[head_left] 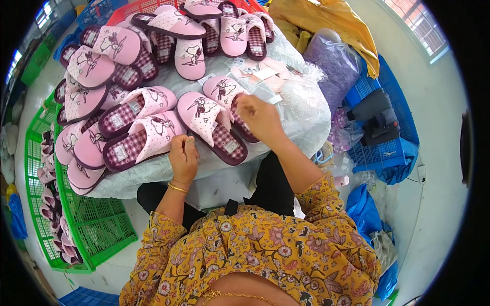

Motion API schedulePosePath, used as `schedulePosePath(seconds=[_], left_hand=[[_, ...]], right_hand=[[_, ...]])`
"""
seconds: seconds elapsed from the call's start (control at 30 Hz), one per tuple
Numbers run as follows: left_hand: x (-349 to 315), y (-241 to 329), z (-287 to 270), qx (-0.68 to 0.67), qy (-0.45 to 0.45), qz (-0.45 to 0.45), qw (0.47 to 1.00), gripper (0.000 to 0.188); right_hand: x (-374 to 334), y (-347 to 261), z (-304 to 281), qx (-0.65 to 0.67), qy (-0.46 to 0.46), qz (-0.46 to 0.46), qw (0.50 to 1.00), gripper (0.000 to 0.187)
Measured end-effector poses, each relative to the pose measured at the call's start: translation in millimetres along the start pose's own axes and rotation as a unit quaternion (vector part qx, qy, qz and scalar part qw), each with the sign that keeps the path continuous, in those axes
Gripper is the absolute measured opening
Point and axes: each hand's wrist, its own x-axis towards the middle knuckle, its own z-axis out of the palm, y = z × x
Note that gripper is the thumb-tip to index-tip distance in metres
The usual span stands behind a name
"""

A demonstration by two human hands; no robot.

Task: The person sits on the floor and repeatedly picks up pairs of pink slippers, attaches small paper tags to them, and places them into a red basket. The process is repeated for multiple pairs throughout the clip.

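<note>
Directly before me on the covered table lies a pair of pink slippers, a nearer slipper [204, 112] and a farther slipper [223, 90], with dark trim, checked insoles and a printed cartoon dog. My right hand [260, 120] is over the farther slipper's insole, fingers drawn together and slightly blurred; anything between them is hidden. Between this pair and another pink slipper [159, 130] to the left, my left hand [184, 159] is closed with its thumb uppermost. What its fingers hold, if anything, I cannot make out.
Many more slippers [115, 45] are heaped at the far left. Labels and pale pink pieces [265, 73] lie on the white plastic cover [306, 115]. A green crate [97, 219] with slippers stands left; a blue crate [406, 122] and a lilac-filled bag [334, 64] are right.
</note>
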Motion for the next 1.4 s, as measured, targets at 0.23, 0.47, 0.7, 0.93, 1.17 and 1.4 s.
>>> schedulePosePath(seconds=[0.23, 0.47, 0.7, 0.93, 1.17, 1.4], left_hand=[[0.6, 6.8, 3.9, 0.069, -0.017, 0.001, 0.997, 0.015], [1.5, 7.9, 4.7, 0.075, -0.012, -0.013, 0.997, 0.018], [0.4, 6.3, 4.2, 0.104, -0.010, -0.016, 0.994, 0.018], [0.8, 12.4, 7.4, 0.106, -0.012, -0.010, 0.994, 0.017], [2.6, 13.7, 6.1, 0.023, -0.006, -0.040, 0.999, 0.016], [25.5, 82.4, 37.5, -0.024, -0.014, 0.000, 1.000, 0.023]], right_hand=[[85.0, 64.7, -39.0, -0.226, 0.117, -0.149, 0.956, 0.024], [157.7, 94.0, -5.1, -0.333, -0.055, -0.192, 0.922, 0.033], [187.3, 85.3, 7.8, -0.381, -0.156, -0.115, 0.904, 0.047], [192.7, 118.0, 2.6, -0.147, -0.035, -0.148, 0.977, 0.048], [173.8, 89.2, -17.4, 0.094, 0.005, -0.150, 0.984, 0.056], [62.2, 6.3, -39.6, 0.032, 0.067, -0.339, 0.938, 0.050]])
